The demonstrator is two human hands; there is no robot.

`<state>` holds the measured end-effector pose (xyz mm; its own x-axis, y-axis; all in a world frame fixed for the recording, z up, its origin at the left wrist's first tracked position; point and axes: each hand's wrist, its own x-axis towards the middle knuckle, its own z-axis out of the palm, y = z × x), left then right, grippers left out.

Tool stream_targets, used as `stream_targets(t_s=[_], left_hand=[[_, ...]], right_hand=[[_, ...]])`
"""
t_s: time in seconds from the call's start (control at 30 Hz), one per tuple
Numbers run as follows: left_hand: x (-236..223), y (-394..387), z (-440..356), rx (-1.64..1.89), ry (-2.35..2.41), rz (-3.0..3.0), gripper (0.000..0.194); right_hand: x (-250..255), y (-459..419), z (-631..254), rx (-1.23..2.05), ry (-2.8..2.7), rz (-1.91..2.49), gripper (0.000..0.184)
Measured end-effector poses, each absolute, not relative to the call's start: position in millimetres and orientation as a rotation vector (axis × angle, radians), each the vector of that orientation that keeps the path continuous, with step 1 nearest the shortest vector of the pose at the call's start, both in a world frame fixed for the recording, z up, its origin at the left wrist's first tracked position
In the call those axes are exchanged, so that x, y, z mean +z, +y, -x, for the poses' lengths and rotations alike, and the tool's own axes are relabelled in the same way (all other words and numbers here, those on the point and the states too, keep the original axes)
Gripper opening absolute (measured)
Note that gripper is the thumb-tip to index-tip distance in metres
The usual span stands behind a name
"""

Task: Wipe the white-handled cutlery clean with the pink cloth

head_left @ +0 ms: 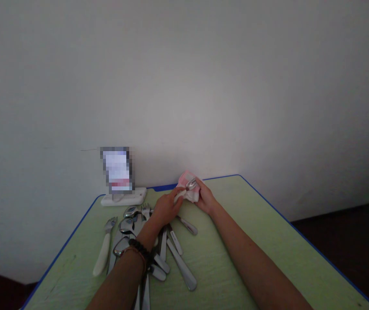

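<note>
**A fork between two hands, and loose cutlery under the left arm**

The left hand [168, 209] has its fingers closed around the pale handle of a fork [191, 184]. The right hand [206, 198] grips a pink and white cloth [186, 177] behind the fork's head, near the far edge of the table [217, 258]. How firmly its fingers press, one cannot tell.

The tines could catch in the cloth, because it looks thin and lies bunched against them. The left forearm reaches over the cutlery pile [126, 224]; if it sinks, the dark bracelet [138, 249] might hook a spoon, and the crossed handles could shift together. A careless swing to the left could also disturb the upright screen [118, 170], which stands on a white base [124, 200] near the far left corner.

No container can be seen. The pile lies directly on the table's left half, with a second fork [102, 256] beside it, towards the left edge.
</note>
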<state>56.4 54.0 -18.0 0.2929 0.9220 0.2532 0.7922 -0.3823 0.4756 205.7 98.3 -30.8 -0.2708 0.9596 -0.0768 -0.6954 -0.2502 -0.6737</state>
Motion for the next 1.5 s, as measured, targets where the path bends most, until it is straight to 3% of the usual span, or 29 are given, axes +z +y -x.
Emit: stream_targets(t_s=[0.2, 0.63, 1.5], left_hand=[[-16, 53, -57, 0.762, 1.591, -2.306, 0.037], [-14, 53, -57, 0.749, 1.711, -2.205, 0.034], [-11, 50, -59, 0.633, 1.745, -2.289, 0.036]], right_hand=[[-26, 98, -209, 1.794, -0.542, 0.575, 0.045], [-25, 94, -206, 1.778, -0.649, 0.528, 0.051], [-28, 94, -201, 1.765, -0.659, 0.603, 0.035]])
